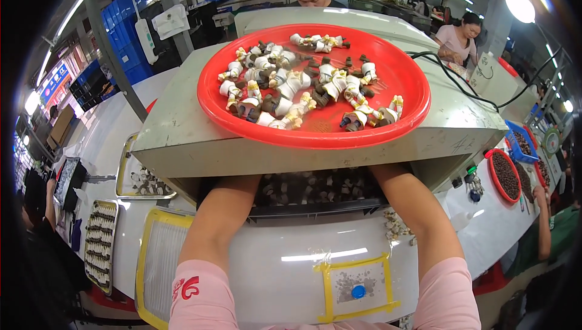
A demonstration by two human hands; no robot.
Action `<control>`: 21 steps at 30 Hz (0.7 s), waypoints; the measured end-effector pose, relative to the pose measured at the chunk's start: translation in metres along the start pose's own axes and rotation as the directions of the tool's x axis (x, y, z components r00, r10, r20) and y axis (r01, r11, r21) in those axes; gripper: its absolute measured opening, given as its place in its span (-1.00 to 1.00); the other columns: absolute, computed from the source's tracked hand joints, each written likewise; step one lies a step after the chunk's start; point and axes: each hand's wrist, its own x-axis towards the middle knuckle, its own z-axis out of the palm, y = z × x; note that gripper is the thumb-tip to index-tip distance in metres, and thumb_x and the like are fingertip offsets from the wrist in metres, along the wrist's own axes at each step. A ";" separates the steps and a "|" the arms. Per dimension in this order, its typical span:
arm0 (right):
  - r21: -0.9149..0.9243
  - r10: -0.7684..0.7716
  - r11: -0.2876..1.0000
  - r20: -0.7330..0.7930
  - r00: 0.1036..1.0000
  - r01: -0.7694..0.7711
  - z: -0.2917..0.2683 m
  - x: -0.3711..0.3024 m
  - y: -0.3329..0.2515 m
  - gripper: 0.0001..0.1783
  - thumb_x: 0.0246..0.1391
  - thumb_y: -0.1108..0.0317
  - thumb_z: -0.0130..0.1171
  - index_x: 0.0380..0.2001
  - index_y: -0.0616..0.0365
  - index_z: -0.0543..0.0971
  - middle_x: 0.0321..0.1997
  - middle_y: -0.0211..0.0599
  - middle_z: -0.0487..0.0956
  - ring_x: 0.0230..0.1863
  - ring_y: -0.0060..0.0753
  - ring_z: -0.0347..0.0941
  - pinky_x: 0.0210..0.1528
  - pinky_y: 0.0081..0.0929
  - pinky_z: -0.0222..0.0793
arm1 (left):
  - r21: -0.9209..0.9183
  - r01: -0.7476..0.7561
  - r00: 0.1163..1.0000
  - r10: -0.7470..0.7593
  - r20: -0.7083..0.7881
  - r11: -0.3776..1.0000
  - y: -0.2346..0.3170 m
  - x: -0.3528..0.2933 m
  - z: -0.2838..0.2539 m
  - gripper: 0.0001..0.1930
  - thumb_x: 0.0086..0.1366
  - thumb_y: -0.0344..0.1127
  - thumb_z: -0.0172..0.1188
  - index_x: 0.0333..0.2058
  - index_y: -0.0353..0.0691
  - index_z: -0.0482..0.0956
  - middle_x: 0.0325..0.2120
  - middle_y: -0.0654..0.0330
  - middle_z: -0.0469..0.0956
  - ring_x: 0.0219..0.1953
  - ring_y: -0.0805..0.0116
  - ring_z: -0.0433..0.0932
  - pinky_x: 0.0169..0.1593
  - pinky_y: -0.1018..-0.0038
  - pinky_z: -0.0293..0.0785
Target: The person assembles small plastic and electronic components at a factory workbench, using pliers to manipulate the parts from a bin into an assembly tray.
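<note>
Both my forearms reach under the front of a pale metal housing [212, 154], the left forearm [224, 212] and right forearm [415, 208] on either side of a black tray [315, 210]. Inside the housing, the tray holds many small white and dark brown figure pieces [315, 187]. My hands are hidden by the housing, so whether they grip the tray does not show. On top rests a wide red round tray [315, 142] with more small white, brown and gold figures [294, 84] heaped in it.
On the left are metal trays of small parts [101, 245] and a yellow-edged white sheet [160, 263]. A yellow-taped square with a blue cap [358, 292] lies in front. Black cables [461, 81] run on the right, near a red basin of brown pieces [504, 175]. People work around.
</note>
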 end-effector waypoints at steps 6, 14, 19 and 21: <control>0.064 0.082 0.994 0.072 0.994 -0.087 0.005 0.001 -0.004 -0.31 -0.21 0.00 0.36 -0.06 0.21 0.45 -0.09 -0.16 0.49 -0.14 -0.33 0.45 -0.21 -0.35 0.45 | -0.075 0.070 0.996 -0.065 0.060 0.995 -0.017 -0.019 0.031 -0.55 0.02 -0.14 0.37 -0.16 -0.24 0.51 -0.38 0.13 0.54 -0.31 0.26 0.50 -0.14 0.36 0.43; 0.125 0.185 0.970 0.179 0.966 -0.208 0.004 0.004 0.000 -0.31 -0.21 0.00 0.37 -0.06 0.21 0.45 -0.10 -0.16 0.49 -0.15 -0.34 0.45 -0.23 -0.36 0.46 | -0.180 0.170 0.980 -0.147 0.134 0.969 -0.044 -0.043 0.067 -0.56 0.01 -0.15 0.38 -0.17 -0.24 0.51 -0.38 0.14 0.54 -0.32 0.28 0.50 -0.16 0.37 0.44; 0.155 0.218 0.954 0.233 0.948 -0.257 0.007 0.009 -0.004 -0.31 -0.21 0.00 0.37 -0.06 0.21 0.45 -0.10 -0.16 0.49 -0.16 -0.35 0.45 -0.25 -0.36 0.46 | -0.227 0.218 0.970 -0.185 0.158 0.949 -0.053 -0.057 0.078 -0.56 0.01 -0.16 0.38 -0.17 -0.24 0.51 -0.38 0.14 0.54 -0.32 0.28 0.50 -0.17 0.37 0.44; 0.158 0.219 0.954 0.219 0.951 -0.256 0.006 0.005 -0.006 -0.31 -0.21 0.00 0.37 -0.06 0.21 0.45 -0.10 -0.17 0.49 -0.16 -0.36 0.45 -0.25 -0.36 0.46 | -0.238 0.198 0.975 -0.164 0.153 0.951 -0.043 -0.053 0.074 -0.56 0.01 -0.16 0.38 -0.17 -0.24 0.51 -0.38 0.14 0.54 -0.32 0.29 0.50 -0.17 0.37 0.44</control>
